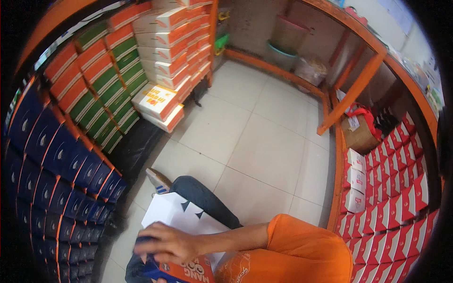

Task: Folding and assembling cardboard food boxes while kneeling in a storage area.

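A blue and orange printed carton box (188, 271) lies in my lap at the bottom of the view, cut off by the lower edge. My right hand (167, 243) reaches across from the right and lies over the box's top end, fingers stretched out and a little smeared by motion. Of my left hand (161, 280), only a fingertip shows at the lower edge, beside the box; the rest is out of view. Behind my right forearm, a white flat piece of card (177, 214) with dark notches rests across my legs.
Stacked dark blue boxes (61, 188) stand close on my left. Green and orange boxes (101, 85) and white-orange boxes (155, 101) are piled beyond. Red-white boxes (387, 203) fill the right, under an orange frame (351, 94). Tiled floor (240, 141) lies between.
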### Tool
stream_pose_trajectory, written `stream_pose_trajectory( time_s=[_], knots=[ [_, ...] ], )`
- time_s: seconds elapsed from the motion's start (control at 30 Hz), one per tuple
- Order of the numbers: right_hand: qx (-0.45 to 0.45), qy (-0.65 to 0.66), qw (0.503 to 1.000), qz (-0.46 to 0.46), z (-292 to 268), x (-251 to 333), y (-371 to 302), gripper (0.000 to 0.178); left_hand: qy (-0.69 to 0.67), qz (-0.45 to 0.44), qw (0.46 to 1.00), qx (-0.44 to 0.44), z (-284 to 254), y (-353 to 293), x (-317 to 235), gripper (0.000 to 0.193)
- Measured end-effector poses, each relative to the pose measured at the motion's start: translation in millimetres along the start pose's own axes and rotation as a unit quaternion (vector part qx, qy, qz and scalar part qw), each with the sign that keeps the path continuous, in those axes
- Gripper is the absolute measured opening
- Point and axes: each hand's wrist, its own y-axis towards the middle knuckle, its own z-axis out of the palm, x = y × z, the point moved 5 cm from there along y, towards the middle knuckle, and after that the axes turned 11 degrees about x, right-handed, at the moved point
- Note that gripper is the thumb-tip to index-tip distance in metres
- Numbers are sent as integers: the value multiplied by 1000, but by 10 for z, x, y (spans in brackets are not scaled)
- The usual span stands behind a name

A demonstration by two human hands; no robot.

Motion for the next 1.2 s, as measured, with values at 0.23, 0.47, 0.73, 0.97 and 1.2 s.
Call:
stream_pose_trajectory(
  time_s=[0.23,0.47,0.73,0.97,1.2],
  knots=[
    [4,-135,991,7,-75,173,-106,36,-34,-45,998,33,130,24,13,80],
    [157,47,986,-32,184,304,360,15,-215,62,973,59,80,-219,15,97],
    [325,-223,899,-189,513,788,622,47,-451,346,818,-85,-853,-92,-429,68],
    [192,-345,879,-269,162,928,917,55,-293,298,884,-210,-822,-8,-857,74],
    [232,-493,791,-278,381,1004,1017,34,-199,226,941,-155,-1277,-221,-759,71]
  ],
)
